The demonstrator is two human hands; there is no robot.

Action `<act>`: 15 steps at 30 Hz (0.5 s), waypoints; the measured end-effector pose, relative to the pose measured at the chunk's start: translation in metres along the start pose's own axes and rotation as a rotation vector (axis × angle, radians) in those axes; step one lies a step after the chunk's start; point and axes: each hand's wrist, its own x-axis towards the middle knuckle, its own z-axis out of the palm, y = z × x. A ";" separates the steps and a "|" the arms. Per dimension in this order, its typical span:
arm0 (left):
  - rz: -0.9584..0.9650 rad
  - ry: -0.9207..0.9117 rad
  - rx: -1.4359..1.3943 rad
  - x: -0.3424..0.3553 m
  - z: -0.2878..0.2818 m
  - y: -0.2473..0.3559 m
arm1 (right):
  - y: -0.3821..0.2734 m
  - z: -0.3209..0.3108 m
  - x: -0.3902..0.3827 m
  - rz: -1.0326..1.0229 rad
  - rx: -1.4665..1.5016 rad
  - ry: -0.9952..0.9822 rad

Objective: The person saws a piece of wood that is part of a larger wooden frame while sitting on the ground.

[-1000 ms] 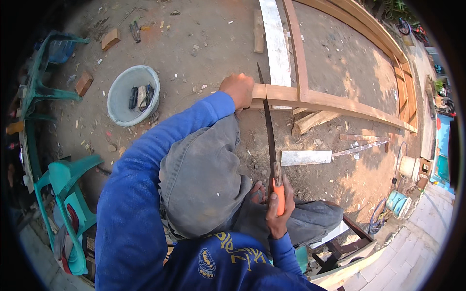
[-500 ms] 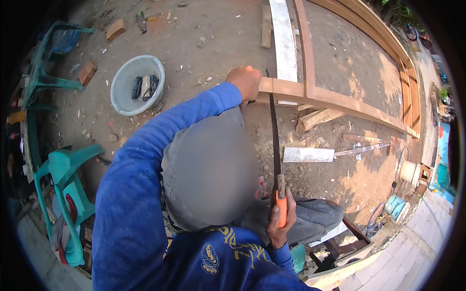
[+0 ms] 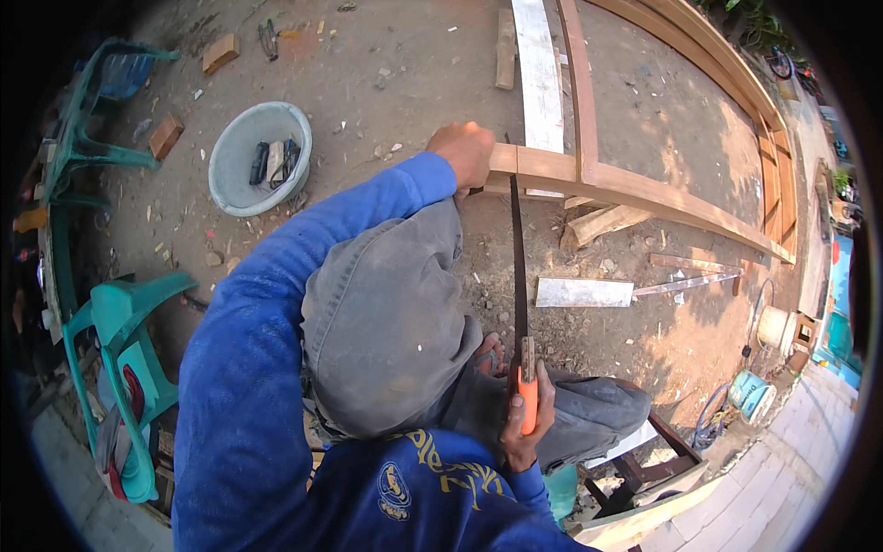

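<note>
My left hand [image 3: 463, 156] is wrapped around the left end of a wooden rail [image 3: 552, 168], which belongs to a larger timber frame. A handsaw [image 3: 521, 276] with a long dark blade and an orange handle is in my right hand [image 3: 528, 419], fingers closed round the grip. Its blade points away from me, and the far end meets the rail just right of my left hand, by a thin line across the wood. My bent knee in grey trousers rises below the left hand.
A grey basin [image 3: 261, 158] with tools in it sits at left, near green plastic chairs [image 3: 129, 322] and brick-like blocks [image 3: 166, 137]. A white-faced board [image 3: 541, 83] and a short log [image 3: 602, 224] lie under the frame. A pale offcut [image 3: 584, 293] lies right of the saw.
The saw and my right hand have shifted slightly back toward me. My left hand stays on the rail's end, and the frame looks unmoved.
</note>
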 end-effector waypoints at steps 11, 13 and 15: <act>-0.009 0.014 0.006 0.002 -0.013 0.016 | 0.085 0.107 0.175 -0.228 0.308 0.112; -0.024 -0.045 -0.047 0.003 -0.013 0.023 | 0.084 0.105 0.174 -0.254 0.256 0.159; -0.012 -0.058 -0.008 0.000 -0.013 0.020 | 0.063 0.091 0.166 -0.206 0.250 0.107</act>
